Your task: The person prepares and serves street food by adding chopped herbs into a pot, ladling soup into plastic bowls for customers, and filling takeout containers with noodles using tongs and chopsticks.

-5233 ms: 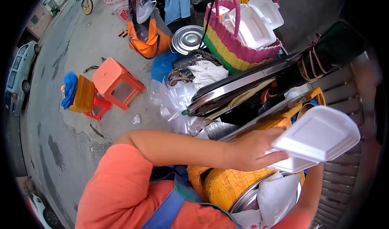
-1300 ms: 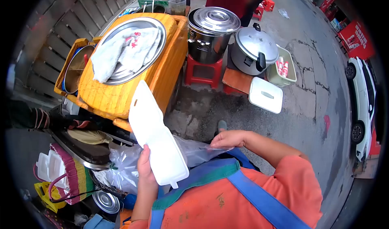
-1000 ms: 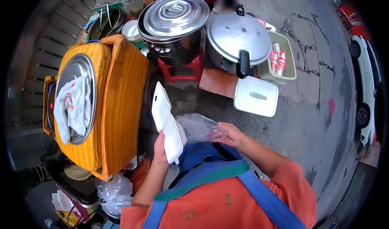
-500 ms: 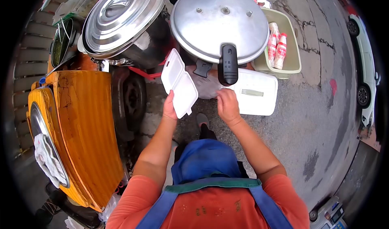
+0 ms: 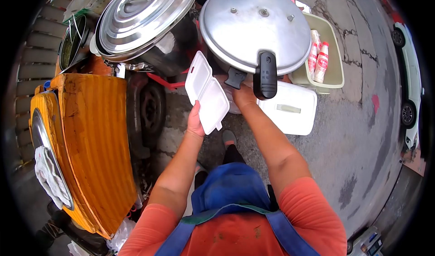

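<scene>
My left hand [image 5: 195, 120] grips the lower left edge of a white foam takeout box [image 5: 205, 87], which is hinged open and tilted, with nothing in it. My right hand [image 5: 244, 96] reaches in under the black handle [image 5: 265, 77] of a large pressure cooker [image 5: 249, 24]. Its fingers are hidden there, beside a clear plastic bag [image 5: 233, 106]. Just right of that hand lies a white lidded box [image 5: 297, 117] with a pale strip on top.
A big steel pot [image 5: 145, 18] with its lid on stands at the upper left. To the right, a pale green bin [image 5: 336, 63] holds several red-and-white bottles [image 5: 322, 62]. An orange-yellow cabinet [image 5: 97, 142] flanks me on the left. A white car [image 5: 410, 83] is at the far right.
My right hand has moved forward and left, from in front of the cooker handle to underneath it. My left hand still holds the open takeout box. The view has shifted slightly.
</scene>
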Motion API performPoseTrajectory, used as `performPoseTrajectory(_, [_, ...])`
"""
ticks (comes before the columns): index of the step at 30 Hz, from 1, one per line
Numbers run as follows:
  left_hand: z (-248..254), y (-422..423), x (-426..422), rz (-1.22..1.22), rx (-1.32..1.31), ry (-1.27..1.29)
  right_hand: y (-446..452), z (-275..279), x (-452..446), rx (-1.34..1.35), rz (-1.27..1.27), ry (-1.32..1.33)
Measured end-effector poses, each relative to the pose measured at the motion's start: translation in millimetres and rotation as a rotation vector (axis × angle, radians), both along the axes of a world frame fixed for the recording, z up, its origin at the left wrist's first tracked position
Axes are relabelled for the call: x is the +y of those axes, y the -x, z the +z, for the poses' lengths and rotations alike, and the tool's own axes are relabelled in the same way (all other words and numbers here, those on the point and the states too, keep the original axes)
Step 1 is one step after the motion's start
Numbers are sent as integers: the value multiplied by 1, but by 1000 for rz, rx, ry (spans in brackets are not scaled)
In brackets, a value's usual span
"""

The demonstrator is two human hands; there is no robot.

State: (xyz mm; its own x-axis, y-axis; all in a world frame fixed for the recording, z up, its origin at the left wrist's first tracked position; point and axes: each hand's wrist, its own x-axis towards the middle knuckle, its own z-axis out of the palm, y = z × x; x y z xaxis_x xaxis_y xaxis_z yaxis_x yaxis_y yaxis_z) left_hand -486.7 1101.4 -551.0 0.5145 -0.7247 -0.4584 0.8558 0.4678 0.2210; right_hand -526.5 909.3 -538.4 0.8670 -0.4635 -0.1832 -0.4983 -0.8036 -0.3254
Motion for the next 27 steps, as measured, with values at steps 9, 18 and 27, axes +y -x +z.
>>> performPoseTrajectory(9, [67, 27, 69, 14, -55, -203, 65, 45, 9, -528, -218, -357])
performPoseTrajectory(18, [210, 112, 239, -91, -880, -737, 39, 235, 128, -946, -420, -1027])
performPoseTrajectory(27, [344, 160, 402, 530, -987, -763, -215, 446, 164, -949, -115, -1448])
